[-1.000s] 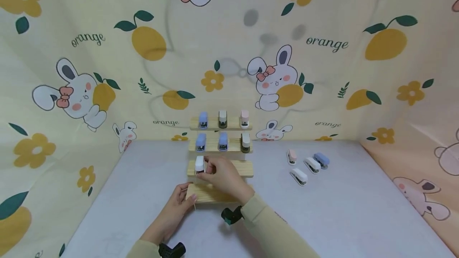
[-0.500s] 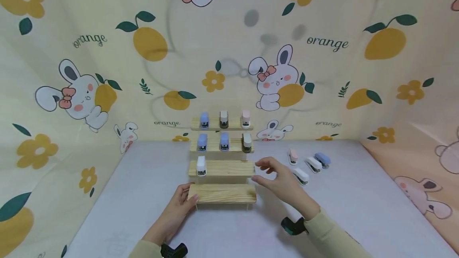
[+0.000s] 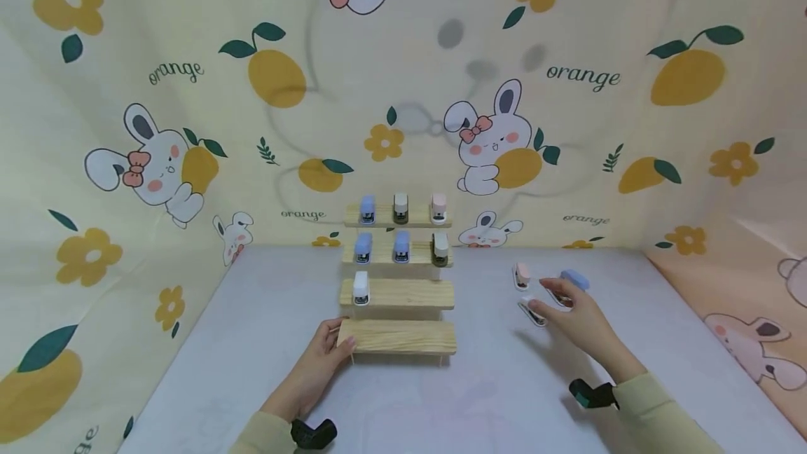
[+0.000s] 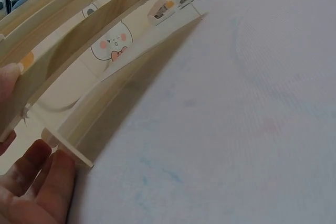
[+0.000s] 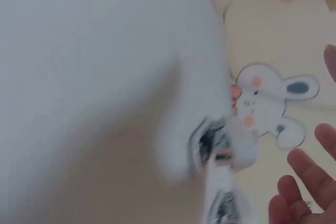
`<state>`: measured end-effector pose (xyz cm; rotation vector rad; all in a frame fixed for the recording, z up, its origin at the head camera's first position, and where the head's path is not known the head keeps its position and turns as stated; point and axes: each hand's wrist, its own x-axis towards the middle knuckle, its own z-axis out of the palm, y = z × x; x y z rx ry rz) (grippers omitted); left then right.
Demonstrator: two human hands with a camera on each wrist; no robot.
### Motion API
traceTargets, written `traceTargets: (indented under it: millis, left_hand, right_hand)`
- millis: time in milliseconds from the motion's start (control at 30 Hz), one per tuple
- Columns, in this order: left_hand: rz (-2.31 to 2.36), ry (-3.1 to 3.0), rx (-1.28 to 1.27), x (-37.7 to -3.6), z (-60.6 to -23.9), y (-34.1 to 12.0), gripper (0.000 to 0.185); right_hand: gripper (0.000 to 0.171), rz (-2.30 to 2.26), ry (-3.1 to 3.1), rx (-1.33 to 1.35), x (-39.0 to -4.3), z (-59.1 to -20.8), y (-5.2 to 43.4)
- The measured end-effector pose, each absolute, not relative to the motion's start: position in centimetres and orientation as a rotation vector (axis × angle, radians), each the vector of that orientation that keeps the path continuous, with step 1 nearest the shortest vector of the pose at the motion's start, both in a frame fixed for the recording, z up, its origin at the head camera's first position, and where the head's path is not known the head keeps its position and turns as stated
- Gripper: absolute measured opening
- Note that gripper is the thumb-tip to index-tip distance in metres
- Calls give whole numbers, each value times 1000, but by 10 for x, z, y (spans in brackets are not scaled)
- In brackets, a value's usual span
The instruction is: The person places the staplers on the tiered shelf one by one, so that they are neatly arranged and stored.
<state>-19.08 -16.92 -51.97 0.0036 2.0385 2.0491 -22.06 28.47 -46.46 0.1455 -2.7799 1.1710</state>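
Observation:
My left hand (image 3: 315, 368) grips the left end of the lowest step of a tiered wooden display rack (image 3: 403, 338), thumb on top. In the left wrist view its fingers curl by the rack's thin leg (image 4: 68, 148). My right hand (image 3: 586, 324), fingers spread and slightly bent, hovers over the loose mini staplers. A white stapler (image 3: 532, 312) lies just beneath its fingertips. Beside them are a pink stapler (image 3: 521, 275) and a blue stapler (image 3: 575, 279); another white one is mostly hidden behind the hand. On the third step down, a white stapler (image 3: 361, 289) stands at the left.
Several staplers fill the top two steps, among them a blue stapler (image 3: 368, 209) and a pink stapler (image 3: 438, 209). The rack stands on a pale tabletop (image 3: 479, 398) before a printed cloth backdrop (image 3: 403, 76) with rabbits and oranges.
My right hand has let go of the white stapler on the third step and moved right, over the loose staplers. My left hand keeps its hold on the rack.

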Motion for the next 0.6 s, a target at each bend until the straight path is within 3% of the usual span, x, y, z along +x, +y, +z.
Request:
traceTargets:
  millis: [600]
  left_hand:
    - [2042, 2028, -31, -193, -519, -170, 66]
  right_hand:
    - [71, 1602, -2925, -28, -248, -512, 303]
